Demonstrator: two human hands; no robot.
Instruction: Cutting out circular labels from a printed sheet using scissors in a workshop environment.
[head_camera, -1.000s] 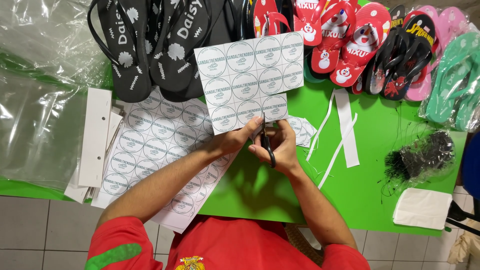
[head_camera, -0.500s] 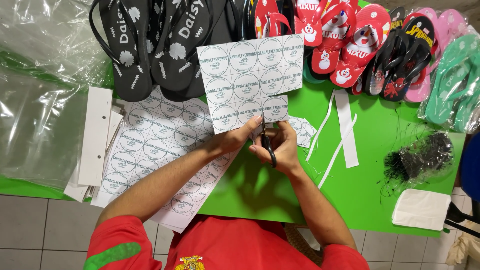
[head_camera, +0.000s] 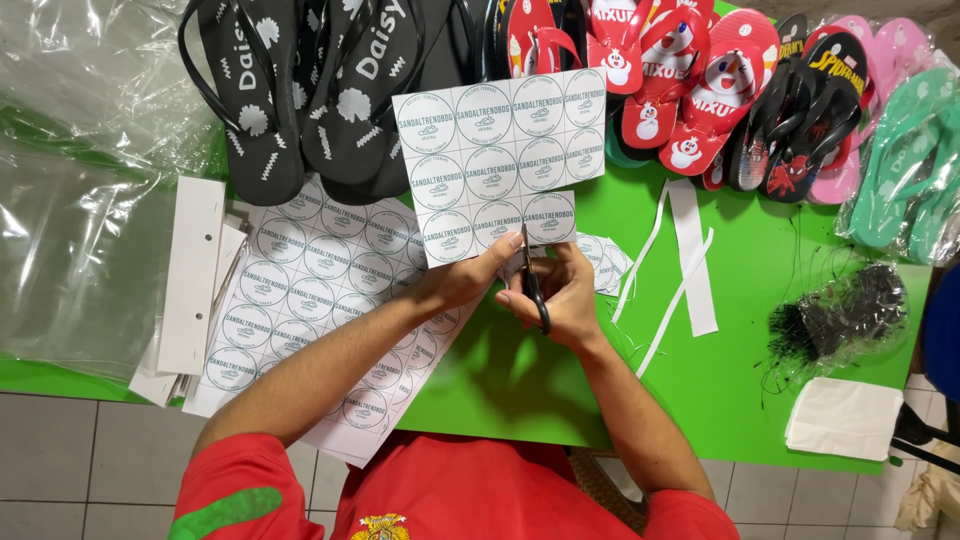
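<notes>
Between the two hands is where it all happens rn: left hand (head_camera: 462, 282) pinches the bottom edge of a white sheet of round labels (head_camera: 500, 160), held up off the green table (head_camera: 760, 330), and right hand (head_camera: 565, 300) is closed round black scissors (head_camera: 533, 285), blades pointing up into the sheet's lower edge. Hands are close together, nearly touching.

Stuff that could go wrong imo:
- left thumb/fingertips sit right beside the blades, so a quick snip could nick them
- sheet is only held at one edge, far end floats free, so it could flop and the cut wanders through a printed circle instead of btwn rows
- small cut labels (head_camera: 605, 258) lie just past the right hand w/ loose paper strips (head_camera: 692, 255); a sleeve or breeze could scatter them
- bigger label sheet (head_camera: 290, 300) under the left forearm could get dragged or creased
</notes>
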